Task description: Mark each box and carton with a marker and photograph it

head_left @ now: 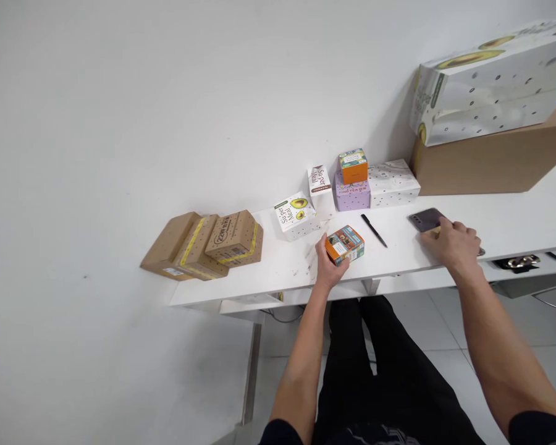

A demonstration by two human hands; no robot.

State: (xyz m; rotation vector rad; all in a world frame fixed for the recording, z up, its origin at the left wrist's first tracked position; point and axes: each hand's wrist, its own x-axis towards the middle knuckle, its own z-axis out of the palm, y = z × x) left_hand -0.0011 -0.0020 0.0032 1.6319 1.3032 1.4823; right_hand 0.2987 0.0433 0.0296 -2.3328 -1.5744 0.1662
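My left hand [330, 264] grips a small orange and blue printed box [346, 242] by its near left side, over the white table [278, 272]. Curled fingers on my right hand [454, 244] rest on the table near its front edge. A bit of tan and a small dark end show around that hand, but what it holds is mostly hidden. Just beyond it lies a dark smartphone [425, 219], camera side up. Between my hands is a black pen [374, 231].
Cardboard boxes [234, 238] lean together at the left end. At the back stand white avocado-print boxes [297, 215], a tall white box [321, 190], and an orange box [353, 165] on a purple box [353, 194]. A large white carton [495, 93] sits on a brown carton [486, 162] at right.
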